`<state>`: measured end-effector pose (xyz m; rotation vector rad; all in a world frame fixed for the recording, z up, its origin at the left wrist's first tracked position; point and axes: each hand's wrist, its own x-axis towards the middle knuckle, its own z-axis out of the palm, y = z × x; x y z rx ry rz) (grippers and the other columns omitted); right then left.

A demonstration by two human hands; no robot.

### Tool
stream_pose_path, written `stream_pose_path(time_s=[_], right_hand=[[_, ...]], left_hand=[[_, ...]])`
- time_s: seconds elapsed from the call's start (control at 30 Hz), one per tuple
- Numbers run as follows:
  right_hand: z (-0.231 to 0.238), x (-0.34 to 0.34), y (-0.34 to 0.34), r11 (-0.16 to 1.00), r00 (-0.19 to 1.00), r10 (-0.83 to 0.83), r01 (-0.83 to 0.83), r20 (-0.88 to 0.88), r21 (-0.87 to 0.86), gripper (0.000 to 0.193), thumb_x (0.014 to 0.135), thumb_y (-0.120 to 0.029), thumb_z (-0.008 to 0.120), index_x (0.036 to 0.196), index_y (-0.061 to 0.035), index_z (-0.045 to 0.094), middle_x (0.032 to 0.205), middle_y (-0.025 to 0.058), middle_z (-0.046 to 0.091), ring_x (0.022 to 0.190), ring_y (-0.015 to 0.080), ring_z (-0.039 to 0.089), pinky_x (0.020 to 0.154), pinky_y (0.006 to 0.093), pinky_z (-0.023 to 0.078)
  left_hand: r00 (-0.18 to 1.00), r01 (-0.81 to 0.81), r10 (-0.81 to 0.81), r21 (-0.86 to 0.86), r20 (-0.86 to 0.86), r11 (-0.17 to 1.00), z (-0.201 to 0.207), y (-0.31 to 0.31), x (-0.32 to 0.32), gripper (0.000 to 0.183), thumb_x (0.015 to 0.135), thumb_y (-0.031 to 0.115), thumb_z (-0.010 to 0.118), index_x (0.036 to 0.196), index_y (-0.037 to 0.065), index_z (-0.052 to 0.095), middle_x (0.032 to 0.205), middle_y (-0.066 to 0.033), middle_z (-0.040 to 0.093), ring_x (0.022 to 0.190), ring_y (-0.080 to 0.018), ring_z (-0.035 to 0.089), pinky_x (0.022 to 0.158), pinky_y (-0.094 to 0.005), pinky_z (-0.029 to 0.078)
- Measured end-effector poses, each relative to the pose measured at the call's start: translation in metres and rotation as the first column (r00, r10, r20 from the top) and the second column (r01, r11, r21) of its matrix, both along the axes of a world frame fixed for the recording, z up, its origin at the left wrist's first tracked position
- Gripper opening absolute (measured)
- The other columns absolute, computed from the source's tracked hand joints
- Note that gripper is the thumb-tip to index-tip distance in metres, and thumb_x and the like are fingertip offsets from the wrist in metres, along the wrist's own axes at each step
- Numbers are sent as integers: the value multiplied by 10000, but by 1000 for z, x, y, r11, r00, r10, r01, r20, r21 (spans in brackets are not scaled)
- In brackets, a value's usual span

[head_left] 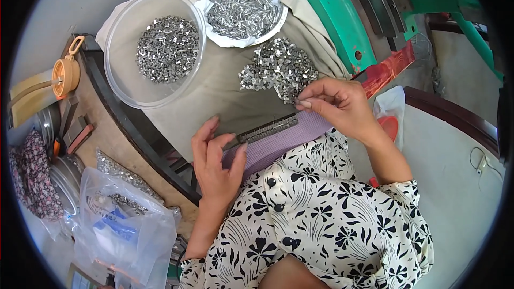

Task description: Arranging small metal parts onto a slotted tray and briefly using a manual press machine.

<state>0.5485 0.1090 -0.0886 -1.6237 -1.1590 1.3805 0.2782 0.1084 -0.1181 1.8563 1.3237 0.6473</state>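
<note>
A dark, narrow metal strip with a row of small slots or parts lies slantwise on a purple woven cloth at the cloth-covered table's near edge. My left hand is at the strip's left end, fingers spread and curved, the thumb and a finger close to that end. Past its right end, my right hand has thumb and forefinger pinched together; whatever is between the tips is too small to make out. Those fingertips are beside the near edge of a loose pile of small, shiny metal pieces.
A clear round tub with small metal parts stands at the far left of the cloth. Beside it, a white-lined bowl contains slim metal pins. Green machine framing borders the right. Plastic bags sit at lower left.
</note>
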Motion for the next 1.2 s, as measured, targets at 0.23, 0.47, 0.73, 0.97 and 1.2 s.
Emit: stream_pose_path(time_s=[0.23,0.47,0.73,0.97,1.2], right_hand=[[-6,-12,10,877,873,275,-399,402,267,103,788,-65,746,881,-36,713,990,69,680,895,263,624,781,358,485],[-11,-24,9,818,782,286,-500,554,284,116,748,-83,770,848,-50,722,988,46,630,893,246,592,752,361,477],[-6,-17,7,846,838,238,-427,491,319,174,713,-67,794,882,-69,752,952,61,626,897,242,597,748,345,484],[0,-6,-10,740,687,269,-596,675,312,194,679,-93,782,868,-124,753,957,42,611,911,244,586,723,356,469],[-1,-17,-11,668,539,262,-700,801,252,217,659,-114,775,864,-117,704,1007,10,621,951,237,582,788,370,456]], left_hand=[[1000,25,-25,42,-9,999,-4,0,-5,403,685,85,862,1013,15,639,1353,-215,505,1194,-365,536,971,-422,472],[1000,23,-23,44,1,999,-6,0,-5,420,674,107,878,1010,19,642,1361,-211,497,1193,-364,532,962,-423,466],[999,24,-24,36,21,999,-3,2,-6,396,689,88,866,1007,12,642,1359,-213,498,1198,-364,539,959,-419,475],[990,-75,77,-16,119,997,0,6,-10,284,753,-9,780,997,-5,634,1332,-193,511,1107,-313,618,915,-377,519],[985,-112,116,-43,129,993,1,6,-14,240,794,-14,737,1008,3,632,1304,-181,528,1089,-291,630,930,-375,504]])
